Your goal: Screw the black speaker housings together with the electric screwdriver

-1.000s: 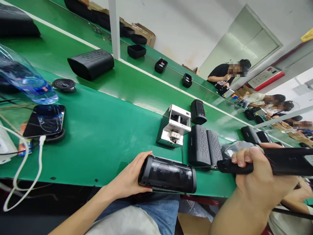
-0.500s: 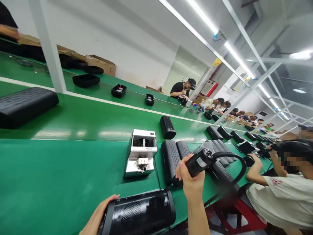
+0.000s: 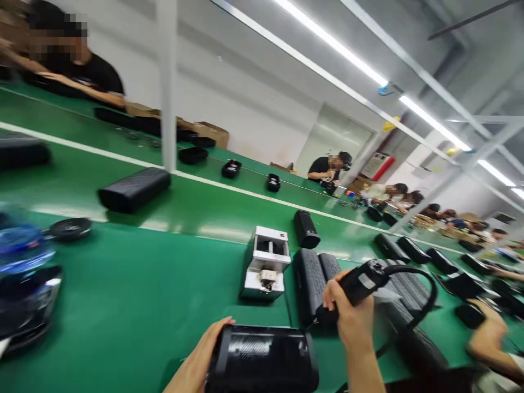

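Observation:
Low in the head view lies a glossy black housing [image 3: 266, 360] with a perforated patch and rounded end caps. My left hand [image 3: 207, 349] holds it around its left end, fingers over the top edge. In my right hand [image 3: 352, 314] is a black electric screwdriver [image 3: 361, 284], gripped around its body, with a thick cable curving off to the right. Its tip points down and left, close to the housing's upper right corner; whether it touches cannot be made out. Beyond the housing stands a small white and black screw feeder [image 3: 268, 265].
Grey ribbed covers [image 3: 310, 286] lie just behind the screwdriver. A black housing [image 3: 306, 229] stands on the green belt [image 3: 229, 210]. At the left is a blurred blue-clear plastic object [image 3: 24, 248]. A co-worker's arm [image 3: 489, 333] reaches in at the right.
The view has swung left, so the bench things appear farther right, and the blue-clear object and a co-worker at the left have come into view. Both hands keep their holds.

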A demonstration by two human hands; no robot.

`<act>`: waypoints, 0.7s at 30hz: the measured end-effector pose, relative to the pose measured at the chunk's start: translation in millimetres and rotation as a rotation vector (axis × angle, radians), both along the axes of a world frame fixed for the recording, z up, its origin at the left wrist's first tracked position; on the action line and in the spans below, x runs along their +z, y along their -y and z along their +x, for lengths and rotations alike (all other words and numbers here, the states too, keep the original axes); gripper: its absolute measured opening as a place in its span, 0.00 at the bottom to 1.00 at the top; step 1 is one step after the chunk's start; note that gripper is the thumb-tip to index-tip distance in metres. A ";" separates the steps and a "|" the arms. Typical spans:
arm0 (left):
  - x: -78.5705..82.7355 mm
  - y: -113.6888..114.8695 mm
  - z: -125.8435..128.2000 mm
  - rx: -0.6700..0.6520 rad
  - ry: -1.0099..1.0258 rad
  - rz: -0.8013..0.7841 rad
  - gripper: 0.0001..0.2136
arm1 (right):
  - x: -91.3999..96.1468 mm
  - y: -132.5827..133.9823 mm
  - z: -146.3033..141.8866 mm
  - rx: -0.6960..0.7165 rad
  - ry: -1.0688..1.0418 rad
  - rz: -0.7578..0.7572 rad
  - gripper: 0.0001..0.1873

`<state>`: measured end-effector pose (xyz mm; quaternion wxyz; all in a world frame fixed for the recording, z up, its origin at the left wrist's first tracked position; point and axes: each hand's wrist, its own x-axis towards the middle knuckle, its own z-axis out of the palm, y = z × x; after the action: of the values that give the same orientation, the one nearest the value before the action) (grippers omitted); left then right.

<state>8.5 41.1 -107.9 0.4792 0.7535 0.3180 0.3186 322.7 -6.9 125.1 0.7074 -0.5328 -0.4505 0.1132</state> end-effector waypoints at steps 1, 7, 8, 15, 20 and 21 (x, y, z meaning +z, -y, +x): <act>10.3 2.8 -0.1 -0.024 -0.020 -0.025 0.59 | 8.5 1.9 -1.5 0.018 0.007 -0.021 0.20; 44.5 0.6 -2.4 -0.098 -0.018 -0.063 0.62 | 69.6 -18.5 -30.9 -0.105 0.034 0.201 0.21; 44.2 0.7 -2.2 -0.099 -0.011 -0.060 0.63 | 73.3 -27.4 -38.6 -0.084 0.030 0.238 0.19; 38.7 2.6 -1.6 -0.095 -0.004 -0.026 0.64 | 50.2 -91.0 -64.6 -0.021 0.027 0.261 0.13; 40.6 1.3 -2.4 -0.098 -0.002 -0.017 0.63 | 38.2 -108.9 -62.0 -0.036 0.010 0.173 0.15; 41.0 1.0 -2.2 -0.099 -0.001 -0.013 0.63 | 38.1 -109.6 -62.4 -0.039 0.004 0.168 0.15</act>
<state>6.3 40.1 -66.9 0.4992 0.7653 0.2827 0.2919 260.4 102.7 163.2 0.7507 -0.4806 -0.4493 0.0602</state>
